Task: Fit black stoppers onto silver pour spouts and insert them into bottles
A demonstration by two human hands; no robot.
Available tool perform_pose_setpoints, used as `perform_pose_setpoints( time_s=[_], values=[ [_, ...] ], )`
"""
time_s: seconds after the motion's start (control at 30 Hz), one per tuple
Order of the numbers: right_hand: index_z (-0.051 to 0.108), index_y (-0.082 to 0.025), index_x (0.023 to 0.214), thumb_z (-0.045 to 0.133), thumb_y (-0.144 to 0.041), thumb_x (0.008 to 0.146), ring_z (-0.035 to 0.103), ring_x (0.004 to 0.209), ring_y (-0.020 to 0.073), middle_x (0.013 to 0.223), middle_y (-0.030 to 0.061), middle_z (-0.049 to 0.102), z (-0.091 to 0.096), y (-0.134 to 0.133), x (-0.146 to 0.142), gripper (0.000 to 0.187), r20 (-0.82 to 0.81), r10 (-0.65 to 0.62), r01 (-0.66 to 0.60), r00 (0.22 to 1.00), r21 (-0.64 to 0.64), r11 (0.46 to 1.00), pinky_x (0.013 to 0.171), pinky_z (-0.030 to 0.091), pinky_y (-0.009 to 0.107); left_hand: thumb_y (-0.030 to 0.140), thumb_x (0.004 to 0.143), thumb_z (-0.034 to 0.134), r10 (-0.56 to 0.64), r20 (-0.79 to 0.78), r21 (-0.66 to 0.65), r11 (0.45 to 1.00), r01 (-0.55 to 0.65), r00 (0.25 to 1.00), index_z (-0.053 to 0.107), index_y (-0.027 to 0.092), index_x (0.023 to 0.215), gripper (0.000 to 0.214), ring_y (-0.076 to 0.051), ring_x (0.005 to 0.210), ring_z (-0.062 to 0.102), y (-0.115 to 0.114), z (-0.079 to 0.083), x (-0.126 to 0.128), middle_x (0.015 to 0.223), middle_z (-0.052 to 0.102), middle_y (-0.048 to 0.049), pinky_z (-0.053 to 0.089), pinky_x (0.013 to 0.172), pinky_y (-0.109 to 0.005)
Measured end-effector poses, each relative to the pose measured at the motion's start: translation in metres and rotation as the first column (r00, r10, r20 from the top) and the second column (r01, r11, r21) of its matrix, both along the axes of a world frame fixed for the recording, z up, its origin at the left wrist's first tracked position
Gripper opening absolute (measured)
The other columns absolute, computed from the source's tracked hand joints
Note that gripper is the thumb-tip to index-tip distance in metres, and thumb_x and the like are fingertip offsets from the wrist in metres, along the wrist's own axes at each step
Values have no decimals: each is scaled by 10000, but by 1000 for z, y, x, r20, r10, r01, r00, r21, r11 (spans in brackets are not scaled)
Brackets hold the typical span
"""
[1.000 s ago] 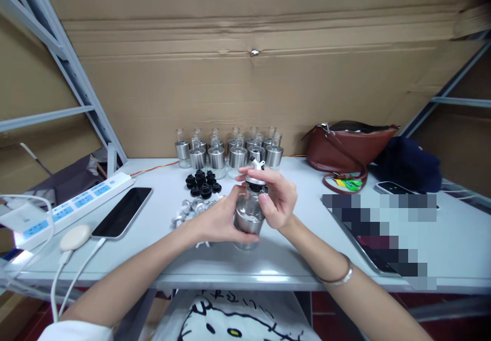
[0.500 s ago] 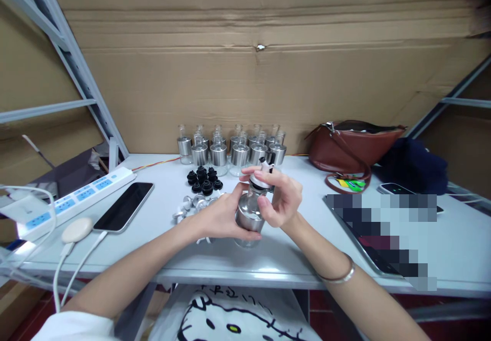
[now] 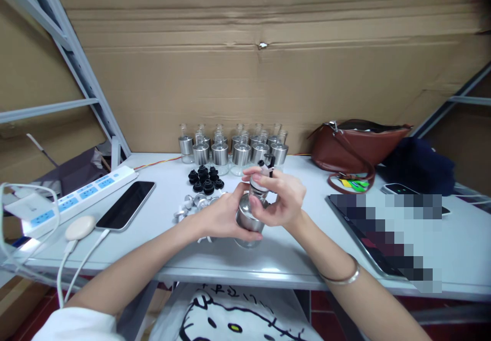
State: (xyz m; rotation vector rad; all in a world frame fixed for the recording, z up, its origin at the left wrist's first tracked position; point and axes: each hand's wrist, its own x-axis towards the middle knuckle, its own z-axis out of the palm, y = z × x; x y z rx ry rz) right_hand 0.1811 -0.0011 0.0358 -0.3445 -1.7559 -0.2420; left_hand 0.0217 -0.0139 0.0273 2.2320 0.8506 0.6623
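A small glass bottle with a steel sleeve (image 3: 247,219) stands on the white table (image 3: 284,256), and my left hand (image 3: 219,218) is wrapped round its body. My right hand (image 3: 276,198) pinches the pourer cap (image 3: 263,174) on the bottle's neck from above. Behind my hands, several more steel-sleeved bottles (image 3: 233,148) stand in rows against the cardboard wall. Several black stoppers (image 3: 205,180) lie in a cluster in front of them. Several silver caps (image 3: 192,204) lie just left of my left hand.
A white power strip (image 3: 72,198), a black phone (image 3: 125,205) and a round white charger (image 3: 80,227) lie at the left. A brown bag (image 3: 355,143), a dark cloth (image 3: 418,167) and a tablet (image 3: 368,231) sit at the right. A cartoon-print cloth (image 3: 233,318) hangs below the table edge.
My right hand has turned on the cap, its fingers closing lower over the bottle's neck. The bottle stays in my left hand. The view shifted slightly.
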Motion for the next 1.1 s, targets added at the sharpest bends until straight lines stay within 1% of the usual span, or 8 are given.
perform_pose_setpoints(
  time_s=[0.13,0.3,0.53,0.63,0.73,0.8,0.9,1.1],
  values=[
    [609,-247,973,554,-224,714,629,544,175,782,45,724,5,-2,-2,266,17,-59,57,998,70,996,383,439,276,429,587,771,-5,-6,-8,1000,5,1000,215,180,1391,1009,-262,846,619,1,-1,0,1064,611,-99,492,797,-422],
    [584,-199,851,489,-217,723,479,395,108,614,17,656,10,-4,-5,160,0,-117,115,993,185,976,345,380,236,451,598,763,-10,-7,-18,1000,10,1000,183,180,1404,1029,-278,934,605,1,1,0,1110,596,-106,480,842,-427],
    [578,-201,876,466,-187,754,512,413,109,663,30,669,9,-2,-5,167,8,-108,104,994,208,973,355,393,231,431,595,762,2,-10,10,1000,-2,1000,192,180,1402,1019,-287,939,598,0,1,0,1058,601,-96,484,807,-416],
    [557,-214,1070,487,-178,787,602,494,129,761,33,685,4,0,-3,294,18,-77,73,997,181,981,411,462,237,395,592,765,5,-13,-1,1000,-5,1000,241,176,1372,964,-264,873,609,0,2,0,1022,610,-82,491,760,-387],
    [345,-199,1348,552,-248,805,692,693,195,877,67,690,0,0,-3,583,-15,31,-30,999,52,998,535,556,287,367,593,769,-4,-3,-17,1000,4,1000,274,184,1346,919,-254,862,610,-2,5,0,1046,613,-80,490,767,-381],
    [258,-185,1400,574,-257,799,698,741,209,899,77,687,1,-3,-3,682,-9,53,-53,999,-49,997,569,573,299,357,595,769,-18,5,-28,999,18,1000,243,194,1364,946,-260,894,608,-2,6,0,1084,608,-86,484,801,-393],
    [339,-200,1362,565,-209,792,682,678,175,916,68,682,4,-6,-3,614,26,27,-24,999,-103,994,551,565,271,349,599,764,-16,6,-28,999,16,1000,189,200,1400,997,-276,937,602,-2,5,0,1099,602,-94,474,833,-412],
    [442,-237,1230,576,-172,771,620,584,141,908,39,672,12,-9,-4,482,27,-17,18,1000,-73,997,491,524,261,371,593,768,-11,18,3,1000,11,1000,196,183,1417,1020,-286,963,597,0,1,-1,1008,625,-77,464,861,-423]
  ],
)
